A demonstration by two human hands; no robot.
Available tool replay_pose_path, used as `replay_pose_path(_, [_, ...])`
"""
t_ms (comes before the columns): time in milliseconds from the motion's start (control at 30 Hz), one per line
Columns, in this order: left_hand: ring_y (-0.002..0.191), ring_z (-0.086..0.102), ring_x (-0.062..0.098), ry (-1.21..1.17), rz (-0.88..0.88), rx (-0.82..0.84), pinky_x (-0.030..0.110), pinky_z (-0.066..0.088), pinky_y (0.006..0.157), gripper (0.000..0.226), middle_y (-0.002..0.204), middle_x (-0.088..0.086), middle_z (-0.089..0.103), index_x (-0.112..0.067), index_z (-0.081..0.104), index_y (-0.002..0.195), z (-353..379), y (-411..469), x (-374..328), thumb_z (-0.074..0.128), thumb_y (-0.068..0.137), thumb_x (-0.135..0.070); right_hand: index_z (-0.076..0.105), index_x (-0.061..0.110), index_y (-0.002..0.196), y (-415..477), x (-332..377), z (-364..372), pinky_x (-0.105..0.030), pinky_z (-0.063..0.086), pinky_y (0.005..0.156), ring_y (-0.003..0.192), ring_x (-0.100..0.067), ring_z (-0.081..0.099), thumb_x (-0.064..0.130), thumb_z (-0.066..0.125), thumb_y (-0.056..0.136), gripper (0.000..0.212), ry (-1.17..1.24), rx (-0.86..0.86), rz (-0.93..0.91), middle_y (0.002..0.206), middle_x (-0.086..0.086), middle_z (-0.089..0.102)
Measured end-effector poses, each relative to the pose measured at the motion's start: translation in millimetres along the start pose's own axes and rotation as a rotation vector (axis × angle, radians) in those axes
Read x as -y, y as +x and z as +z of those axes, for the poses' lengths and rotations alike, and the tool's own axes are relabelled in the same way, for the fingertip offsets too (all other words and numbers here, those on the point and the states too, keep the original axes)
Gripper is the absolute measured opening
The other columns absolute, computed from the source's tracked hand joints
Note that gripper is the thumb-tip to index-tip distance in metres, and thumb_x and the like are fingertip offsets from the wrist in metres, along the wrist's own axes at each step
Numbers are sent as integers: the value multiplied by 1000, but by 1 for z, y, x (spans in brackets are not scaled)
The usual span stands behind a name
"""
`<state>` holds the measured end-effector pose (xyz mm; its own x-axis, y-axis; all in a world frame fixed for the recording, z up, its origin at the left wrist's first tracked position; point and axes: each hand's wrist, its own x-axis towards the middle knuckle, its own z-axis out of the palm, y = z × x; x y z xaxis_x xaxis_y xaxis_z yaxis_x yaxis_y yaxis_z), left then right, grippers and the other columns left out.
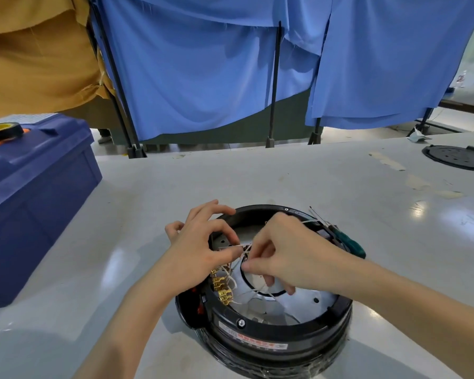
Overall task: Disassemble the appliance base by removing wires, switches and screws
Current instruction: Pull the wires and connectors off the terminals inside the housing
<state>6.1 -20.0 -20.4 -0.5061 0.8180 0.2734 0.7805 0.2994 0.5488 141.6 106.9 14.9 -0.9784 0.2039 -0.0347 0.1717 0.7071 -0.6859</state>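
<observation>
Left hand [203,250] is pinching thin white wires [243,248] with thumb and finger, and right hand [293,255] is pinching them too. Both are reaching inside the round black base [271,332], sitting at 6 o'clock on the table [257,181]. Green screwdriver [350,243] is lying at its 2 o'clock.

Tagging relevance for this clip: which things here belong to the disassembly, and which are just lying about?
Job: appliance base, wires, brass terminals, left hand, right hand, screwdriver.
Lying about: blue crate, tape roll, black lid.
</observation>
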Motion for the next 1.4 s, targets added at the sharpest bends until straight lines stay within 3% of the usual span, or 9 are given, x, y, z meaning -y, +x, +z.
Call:
replay_pose_path(100, [132, 16, -16, -26, -22, -20, 25, 9, 87, 9, 127, -35, 43, -34, 65, 74, 2, -2, 0, 72, 78, -39, 66, 3, 89, 4, 2, 5, -19, 29, 35, 26, -12, 32, 17, 56, 96, 19, 143, 211, 213, 46, -9, 58])
replay_pose_path(200, [133, 16, -15, -63, -28, -9, 28, 10, 92, 8, 128, -34, 44, -33, 65, 75, 2, -2, -1, 72, 79, -36, 56, -8, 106, 12, 7, 13, -14, 20, 32, 22, -10, 26, 5, 51, 96, 18, 339, 245, 351, 40, -9, 54])
replay_pose_path(300, [135, 14, -14, -85, -25, -7, 29, 8, 95, 7, 131, -33, 42, -33, 66, 75, 2, -2, 0, 71, 80, -34, 49, -3, 92, 15, 10, 21, -12, 19, 32, 22, -9, 25, -2, 47, 94, 3, 501, 279, 416, 40, -10, 54])
replay_pose_path(600, [136, 15, -12, -131, -27, -24, 29, 8, 96, 9, 134, -34, 40, -40, 67, 86, 6, -2, 3, 71, 80, -34, 48, 8, 65, 21, 4, 18, -12, 20, 29, 22, -3, 24, 5, 52, 97, 32, 592, 475, 423, 38, 0, 49])
replay_pose_path(800, [140, 4, -10, -149, -61, 59, 26, -1, 103, 51, 146, -35, 25, -57, 51, 120, 1, -2, 8, 65, 71, -53, 44, 9, 66, 21, 1, 23, -13, 22, 28, 22, -1, 25, 4, 43, 101, 36, 642, 517, 378, 36, 6, 39])
replay_pose_path(1033, [144, 1, -1, -156, -180, 90, 25, 1, 106, 93, 153, -16, 24, -47, 22, 145, 0, -1, 10, 62, 60, -56, 45, 11, 64, 25, -4, 25, -13, 16, 29, 23, -1, 24, 0, 39, 100, 39, 732, 530, 417, 36, 6, 37])
replay_pose_path(1233, [142, 20, 23, -176, -295, 120, 35, 16, 116, 86, 152, -3, 34, -50, 26, 143, 2, 0, 10, 71, 70, -58, 50, 13, 54, 28, -4, 21, -12, 18, 28, 23, 0, 23, 1, 36, 101, 50, 754, 611, 437, 37, 7, 35])
replay_pose_path(1333, [139, 25, 24, -196, -300, 120, 40, 22, 114, 79, 147, -6, 40, -49, 28, 142, 4, 1, 10, 71, 75, -51, 47, 14, 46, 31, -5, 19, -12, 18, 27, 23, 0, 22, 7, 39, 102, 57, 711, 658, 423, 34, 6, 33])
replay_pose_path(1400, [138, 28, 24, -201, -300, 127, 41, 23, 114, 84, 144, -8, 43, -50, 30, 141, 3, 0, 10, 73, 69, -56, 47, 13, 54, 31, -4, 20, -13, 19, 27, 23, 0, 22, 7, 40, 102, 49, 708, 641, 438, 35, 7, 33])
